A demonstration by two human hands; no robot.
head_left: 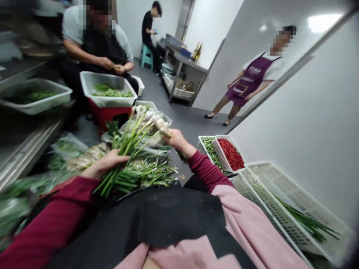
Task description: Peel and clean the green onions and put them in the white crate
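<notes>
My left hand (109, 162) is wrapped round a bunch of green onions (130, 140), their white bulb ends pointing up and away and the green leaves hanging down towards my lap. Closed beside the bulbs, my right hand (179, 142) grips more green onions (162, 126); their thick white ends stick out past the fingers, and a bit of green shows below the fist. Under both hands lies a heap of loose green onions (151, 172) with trimmings. A black apron (168, 209) covers my lap.
Bagged greens (67, 145) lie at left. Ahead, a white basket of greens (86, 86) rests on a red stool (102, 112) before a seated person. At right stand baskets of red chillies (230, 154), green peppers (210, 147) and long green stalks (305, 216). Two people are farther back.
</notes>
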